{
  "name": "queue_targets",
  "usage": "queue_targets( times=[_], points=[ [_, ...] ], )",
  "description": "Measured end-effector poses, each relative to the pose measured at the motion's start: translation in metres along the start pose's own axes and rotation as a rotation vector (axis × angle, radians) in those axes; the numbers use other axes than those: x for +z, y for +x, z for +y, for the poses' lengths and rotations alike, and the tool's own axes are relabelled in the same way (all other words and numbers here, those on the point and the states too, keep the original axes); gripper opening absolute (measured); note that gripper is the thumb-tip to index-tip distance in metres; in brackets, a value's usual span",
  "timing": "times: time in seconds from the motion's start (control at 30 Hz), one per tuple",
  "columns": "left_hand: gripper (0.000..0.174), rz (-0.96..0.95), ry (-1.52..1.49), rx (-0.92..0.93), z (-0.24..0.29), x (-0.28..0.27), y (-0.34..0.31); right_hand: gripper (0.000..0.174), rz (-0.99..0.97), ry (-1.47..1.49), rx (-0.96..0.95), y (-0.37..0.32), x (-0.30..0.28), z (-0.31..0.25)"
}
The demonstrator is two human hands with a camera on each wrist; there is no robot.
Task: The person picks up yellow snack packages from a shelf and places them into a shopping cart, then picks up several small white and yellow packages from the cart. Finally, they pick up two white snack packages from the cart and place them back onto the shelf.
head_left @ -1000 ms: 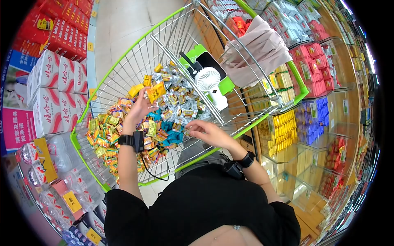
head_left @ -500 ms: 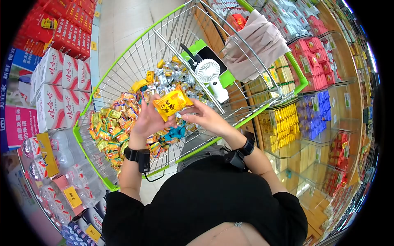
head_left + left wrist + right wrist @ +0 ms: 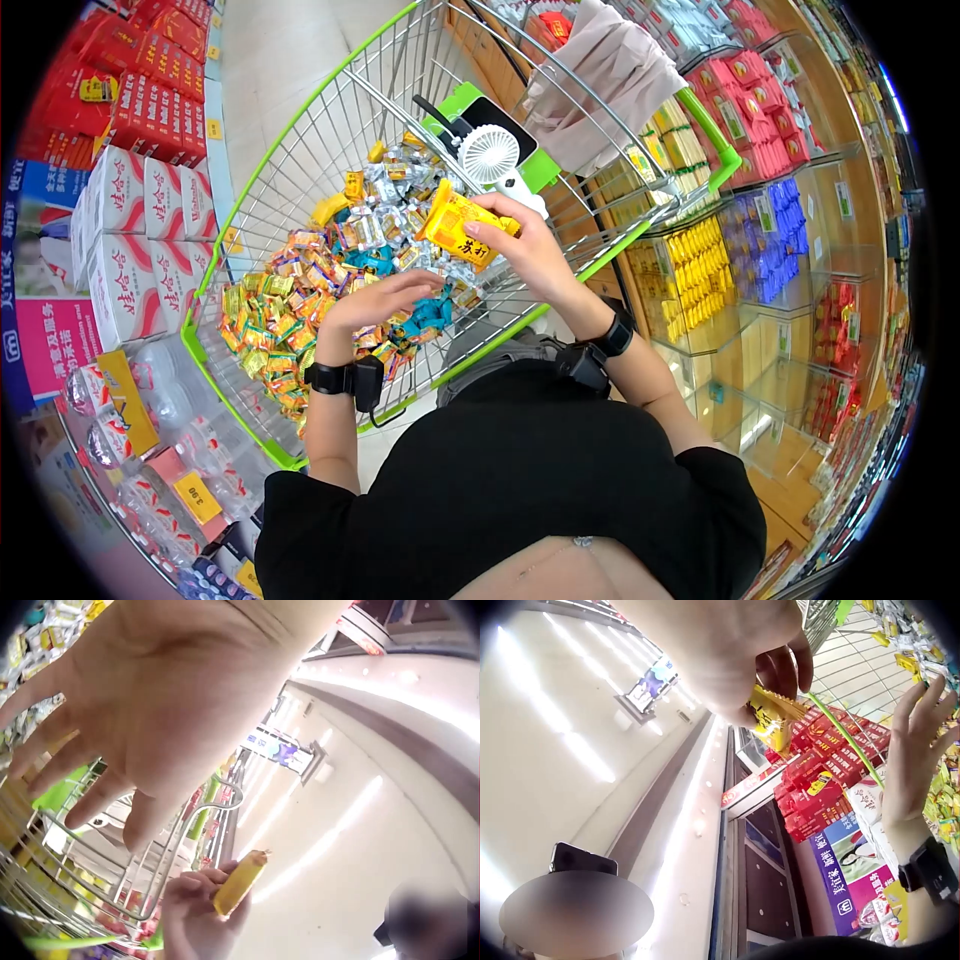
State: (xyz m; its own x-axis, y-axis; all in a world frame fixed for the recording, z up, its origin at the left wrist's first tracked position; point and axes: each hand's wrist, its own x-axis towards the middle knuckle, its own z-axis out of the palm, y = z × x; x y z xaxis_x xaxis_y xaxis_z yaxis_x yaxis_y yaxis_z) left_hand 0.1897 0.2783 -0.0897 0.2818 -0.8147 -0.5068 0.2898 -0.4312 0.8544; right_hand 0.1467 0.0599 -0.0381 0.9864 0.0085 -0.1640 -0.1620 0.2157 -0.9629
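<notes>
My right hand point(image 3: 540, 255) pinches a yellow snack packet point(image 3: 458, 232) by one end, thumb on its printed face, above the shopping cart point(image 3: 290, 122). In the left wrist view the packet point(image 3: 241, 883) shows edge-on, sticking up from the right fingers. My left hand point(image 3: 375, 303) holds nothing; its fingers extend over the candies, below and left of the packet. Beneath both hands lies a heap of small wrapped sweets: orange and green ones point(image 3: 265, 325) at left, silver ones point(image 3: 372, 228) further back, teal ones point(image 3: 430, 315) near the left fingertips.
A white handheld fan point(image 3: 490, 155) and a pale pink cloth point(image 3: 615, 80) are at the cart's handle end. White drink cartons point(image 3: 125, 285) and red boxes point(image 3: 150, 110) stack up on the left. Shelves of bagged goods point(image 3: 765, 240) line the right side.
The left hand brought the yellow packet from over the heap towards the middle. It passed into the right hand, which moved up and right; the left hand let go and drew back.
</notes>
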Motion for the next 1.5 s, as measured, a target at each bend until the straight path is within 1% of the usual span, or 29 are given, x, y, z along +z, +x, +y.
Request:
queue_targets(
  times=[0.03,0.07,0.13,0.17,0.2,0.27,0.3,0.33,0.4,0.43,0.53,0.6,0.67,0.83,0.9,0.93,0.97,1.0,1.03,1.07,1.13,1.17,1.2,1.27,1.3,1.37,1.4,1.47,1.5],
  points=[
    [0.035,0.062,-0.017,-0.050,-0.002,-0.003,0.002,0.024,-0.023,-0.012,-0.004,0.000,-0.001,-0.002],
    [0.035,0.055,-0.014,-0.052,-0.006,-0.006,0.003,0.025,-0.047,-0.024,-0.008,-0.001,-0.002,-0.003],
    [0.035,0.209,-0.077,-0.057,-0.018,-0.016,0.002,0.028,-0.028,-0.037,-0.024,-0.002,-0.002,-0.005],
    [0.032,0.236,-0.149,-0.003,-0.025,-0.022,0.003,0.028,-0.033,-0.058,-0.009,-0.003,-0.003,-0.003],
    [0.032,0.233,-0.148,-0.004,-0.027,-0.026,0.003,0.029,-0.038,-0.079,0.006,-0.002,-0.003,-0.002],
    [0.031,0.473,-0.154,-0.033,-0.031,-0.036,0.002,0.030,-0.043,-0.065,0.031,-0.003,-0.003,-0.004],
    [0.031,0.531,-0.067,-0.044,-0.044,-0.047,0.002,0.030,-0.050,-0.053,0.054,-0.003,-0.002,-0.005],
    [0.031,0.526,-0.061,-0.044,-0.045,-0.054,-0.001,0.030,-0.043,-0.050,0.050,-0.004,-0.002,-0.008],
    [0.032,0.729,-0.096,-0.074,-0.047,-0.063,-0.004,0.027,-0.103,-0.078,0.064,-0.004,-0.001,-0.014],
    [0.033,0.764,-0.070,-0.093,-0.050,-0.070,-0.005,0.027,-0.096,-0.077,0.062,-0.004,-0.001,-0.017],
    [0.034,0.805,-0.069,-0.139,-0.059,-0.084,-0.006,0.026,-0.088,-0.087,0.122,-0.003,-0.002,-0.019],
    [0.034,0.780,-0.078,-0.124,-0.076,-0.101,-0.005,0.026,-0.093,-0.052,0.108,-0.002,-0.005,-0.014],
    [0.029,0.848,-0.141,-0.113,-0.082,-0.107,-0.005,0.027,-0.087,-0.031,0.105,0.000,-0.008,-0.011],
    [0.030,0.893,-0.188,-0.091,-0.099,-0.128,0.006,0.021,-0.087,-0.009,0.151,0.002,-0.012,-0.011],
    [0.029,0.947,-0.030,-0.150,-0.106,-0.137,0.014,0.020,-0.105,-0.027,0.166,0.003,-0.013,-0.009],
    [0.029,0.952,-0.030,-0.152,-0.119,-0.145,0.019,0.019,-0.098,-0.019,0.180,0.003,-0.013,-0.009],
    [0.029,0.970,0.007,-0.124,-0.135,-0.155,0.025,0.018,-0.091,-0.012,0.192,0.003,-0.012,-0.008],
    [0.028,0.988,0.043,-0.096,-0.135,-0.159,0.028,0.018,-0.097,-0.012,0.191,0.002,-0.012,-0.008],
    [0.027,1.028,0.106,-0.151,-0.135,-0.161,0.031,0.018,-0.102,-0.039,0.210,0.002,-0.012,-0.008],
    [0.027,1.031,0.106,-0.153,-0.136,-0.163,0.034,0.018,-0.105,-0.066,0.230,0.001,-0.012,-0.008],
    [0.026,1.014,0.236,-0.226,-0.140,-0.167,0.042,0.018,-0.108,-0.085,0.244,0.001,-0.013,-0.005],
    [0.027,1.041,0.336,-0.168,-0.142,-0.167,0.048,0.021,-0.086,-0.089,0.242,0.001,-0.014,-0.001],
    [0.027,1.036,0.337,-0.169,-0.156,-0.176,0.054,0.023,-0.062,-0.093,0.240,0.000,-0.014,0.002],
    [0.030,1.040,0.757,-0.162,-0.190,-0.197,0.067,0.023,-0.071,-0.069,0.252,0.000,-0.013,0.000],
    [0.030,1.035,0.756,-0.160,-0.187,-0.195,0.069,0.023,-0.085,-0.046,0.260,0.001,-0.012,-0.002],
    [0.035,1.106,0.845,-0.314,-0.180,-0.189,0.077,0.024,-0.073,-0.048,0.252,0.001,-0.010,-0.005],
    [0.035,1.104,0.843,-0.311,-0.181,-0.190,0.081,0.024,-0.066,-0.049,0.242,0.001,-0.009,-0.006],
    [0.040,1.030,0.815,-0.450,-0.185,-0.192,0.087,0.024,-0.066,-0.062,0.259,0.001,-0.010,-0.005],
    [0.040,1.027,0.814,-0.449,-0.187,-0.193,0.090,0.024,-0.067,-0.071,0.275,0.001,-0.010,-0.004]
  ],
)
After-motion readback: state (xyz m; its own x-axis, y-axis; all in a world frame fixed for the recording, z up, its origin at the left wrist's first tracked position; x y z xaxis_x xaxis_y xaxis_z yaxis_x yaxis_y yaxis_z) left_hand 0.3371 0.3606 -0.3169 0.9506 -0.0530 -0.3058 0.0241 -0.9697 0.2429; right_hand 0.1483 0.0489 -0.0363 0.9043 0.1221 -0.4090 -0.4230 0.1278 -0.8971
